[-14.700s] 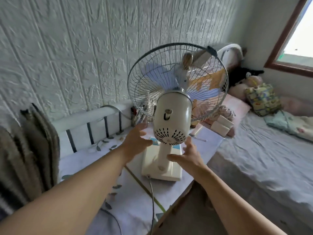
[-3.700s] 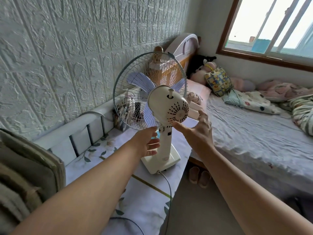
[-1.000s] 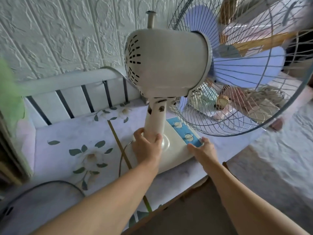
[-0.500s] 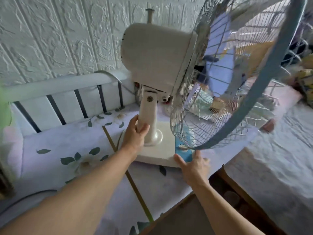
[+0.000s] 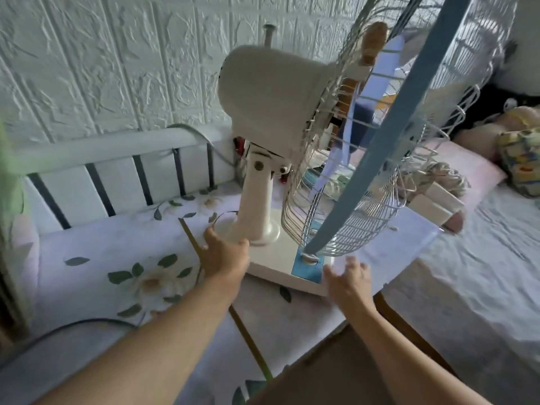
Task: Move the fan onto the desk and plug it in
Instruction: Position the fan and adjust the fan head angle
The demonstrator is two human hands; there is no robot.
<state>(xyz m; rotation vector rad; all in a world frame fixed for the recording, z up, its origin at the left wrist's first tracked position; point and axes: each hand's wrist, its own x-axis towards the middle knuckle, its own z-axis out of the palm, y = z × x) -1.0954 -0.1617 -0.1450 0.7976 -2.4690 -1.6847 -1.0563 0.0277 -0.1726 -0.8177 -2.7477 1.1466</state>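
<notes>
The cream fan [image 5: 264, 118] stands on the desk [image 5: 96, 252], its base on the flowered cloth. Your left hand [image 5: 226, 255] rests at the foot of its stem, fingers loosely curled against the base. Your right hand [image 5: 349, 280] sits at the base's front corner, fingers spread, gripping nothing.

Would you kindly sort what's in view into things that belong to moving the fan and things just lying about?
Job in hand:
fan
desk
left hand
right hand

Lying about:
white box
pink pillow
patterned cushion
bed sheet
</notes>
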